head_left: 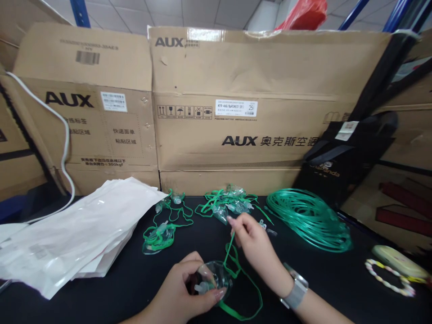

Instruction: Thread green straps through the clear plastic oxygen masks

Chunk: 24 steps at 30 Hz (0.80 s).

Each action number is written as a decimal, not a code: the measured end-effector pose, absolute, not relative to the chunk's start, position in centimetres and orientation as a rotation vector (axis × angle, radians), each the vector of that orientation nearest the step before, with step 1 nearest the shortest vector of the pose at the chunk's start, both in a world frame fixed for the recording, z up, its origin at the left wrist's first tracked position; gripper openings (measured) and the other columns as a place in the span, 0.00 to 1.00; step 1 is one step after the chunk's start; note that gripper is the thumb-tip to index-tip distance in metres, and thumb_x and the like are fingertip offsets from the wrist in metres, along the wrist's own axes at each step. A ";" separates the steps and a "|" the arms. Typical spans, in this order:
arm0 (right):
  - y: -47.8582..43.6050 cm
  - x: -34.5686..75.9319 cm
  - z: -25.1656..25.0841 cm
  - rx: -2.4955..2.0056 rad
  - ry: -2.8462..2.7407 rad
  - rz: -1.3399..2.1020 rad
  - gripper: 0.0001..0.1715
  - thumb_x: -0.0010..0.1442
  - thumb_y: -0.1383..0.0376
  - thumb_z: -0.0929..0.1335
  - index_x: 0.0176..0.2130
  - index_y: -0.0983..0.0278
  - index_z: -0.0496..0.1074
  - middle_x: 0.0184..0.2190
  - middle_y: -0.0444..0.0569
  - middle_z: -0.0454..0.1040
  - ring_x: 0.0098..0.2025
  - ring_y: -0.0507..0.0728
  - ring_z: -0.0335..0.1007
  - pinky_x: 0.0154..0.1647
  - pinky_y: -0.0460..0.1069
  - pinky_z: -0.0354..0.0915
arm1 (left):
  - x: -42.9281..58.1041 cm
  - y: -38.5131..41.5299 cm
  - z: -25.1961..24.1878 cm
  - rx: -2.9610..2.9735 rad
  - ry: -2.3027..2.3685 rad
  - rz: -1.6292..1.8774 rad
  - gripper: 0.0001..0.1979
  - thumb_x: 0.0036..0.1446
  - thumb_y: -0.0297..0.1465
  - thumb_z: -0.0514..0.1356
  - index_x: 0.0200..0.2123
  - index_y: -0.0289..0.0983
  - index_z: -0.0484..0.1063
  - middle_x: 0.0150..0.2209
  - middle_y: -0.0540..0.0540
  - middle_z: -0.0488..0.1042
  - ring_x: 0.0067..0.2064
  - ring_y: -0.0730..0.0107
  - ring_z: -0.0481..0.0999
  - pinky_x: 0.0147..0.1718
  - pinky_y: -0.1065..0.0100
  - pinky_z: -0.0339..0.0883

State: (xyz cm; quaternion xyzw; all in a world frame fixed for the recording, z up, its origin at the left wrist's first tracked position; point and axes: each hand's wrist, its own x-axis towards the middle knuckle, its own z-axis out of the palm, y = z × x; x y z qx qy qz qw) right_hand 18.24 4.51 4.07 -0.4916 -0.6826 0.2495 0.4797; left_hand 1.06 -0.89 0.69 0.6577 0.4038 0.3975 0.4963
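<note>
My left hand (189, 290) is closed around a clear oxygen mask (216, 274) with a pale connector at its nose end, low in the middle of the head view. A green elastic strap (255, 297) loops from the mask to the right. Above and right of it, my right hand (248, 231) pinches the strap's upper stretch and holds it taut. Just beyond my right fingertips lies a pile of masks with green straps (236, 200). Another mask (160, 236) rests farther left, its strap bunched over it.
White plastic pouches (91, 225) are stacked on the left of the black table. A coil of green tubing (308, 218) lies at right. Nearer are a beaded bracelet (388, 280) and a yellowish case (400, 262). Cardboard boxes (202, 153) wall the back, beside a black bag (347, 157).
</note>
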 end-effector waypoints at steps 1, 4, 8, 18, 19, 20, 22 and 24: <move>4.8 18.7 4.4 -1.209 -1.611 0.613 0.20 0.57 0.53 0.60 0.20 0.61 0.56 0.16 0.39 0.55 0.20 0.50 0.53 0.25 0.46 0.54 | 1.0 -0.9 0.9 1.567 0.973 0.968 0.09 0.44 0.34 0.63 0.21 0.35 0.68 0.26 0.53 0.59 0.24 0.77 0.58 0.22 0.73 0.51; 4.8 19.2 5.3 -1.130 -1.601 0.684 0.21 0.57 0.51 0.61 0.20 0.61 0.58 0.16 0.39 0.56 0.20 0.50 0.53 0.24 0.46 0.55 | 0.8 -0.7 1.2 1.417 0.954 1.020 0.12 0.44 0.36 0.63 0.20 0.35 0.67 0.23 0.54 0.59 0.24 0.77 0.57 0.23 0.73 0.50; 3.6 18.3 5.3 -0.883 -1.945 1.149 0.20 0.55 0.53 0.64 0.20 0.64 0.63 0.23 0.43 0.62 0.24 0.49 0.61 0.28 0.46 0.59 | 0.4 -0.3 1.1 1.186 0.936 1.022 0.15 0.46 0.40 0.60 0.19 0.36 0.63 0.18 0.56 0.58 0.21 0.77 0.54 0.20 0.74 0.47; 3.4 17.2 3.4 -0.839 -1.782 1.609 0.24 0.49 0.57 0.69 0.45 0.62 0.65 0.33 0.45 0.67 0.31 0.49 0.63 0.35 0.47 0.61 | 0.0 0.0 1.3 0.867 0.832 1.077 0.15 0.52 0.42 0.55 0.27 0.36 0.65 0.21 0.54 0.63 0.20 0.79 0.59 0.18 0.75 0.45; 3.4 17.1 3.2 -0.822 -1.763 1.672 0.24 0.48 0.57 0.70 0.44 0.62 0.65 0.32 0.44 0.67 0.30 0.49 0.63 0.34 0.47 0.61 | 0.0 0.0 1.2 0.892 0.820 1.065 0.14 0.52 0.42 0.55 0.28 0.35 0.65 0.21 0.53 0.64 0.20 0.78 0.61 0.18 0.75 0.45; 3.4 17.1 3.1 -0.812 -1.741 1.718 0.24 0.48 0.57 0.70 0.44 0.63 0.65 0.30 0.42 0.66 0.28 0.49 0.64 0.33 0.47 0.61 | 0.0 0.0 1.1 0.917 0.813 1.048 0.14 0.52 0.41 0.55 0.29 0.35 0.66 0.21 0.52 0.66 0.20 0.77 0.63 0.17 0.75 0.45; 3.4 17.0 2.8 -0.794 -1.705 1.774 0.22 0.48 0.57 0.70 0.42 0.63 0.65 0.28 0.41 0.65 0.27 0.48 0.64 0.32 0.47 0.61 | 0.0 -0.1 0.9 0.952 0.808 1.018 0.13 0.53 0.40 0.55 0.30 0.34 0.66 0.21 0.51 0.68 0.21 0.75 0.67 0.16 0.75 0.46; 3.4 17.0 2.7 -0.767 -1.687 1.786 0.23 0.49 0.58 0.70 0.43 0.63 0.65 0.29 0.41 0.65 0.27 0.48 0.64 0.31 0.46 0.62 | 0.0 0.0 0.8 0.951 0.800 1.023 0.12 0.52 0.40 0.56 0.31 0.35 0.67 0.20 0.51 0.68 0.21 0.75 0.68 0.16 0.76 0.48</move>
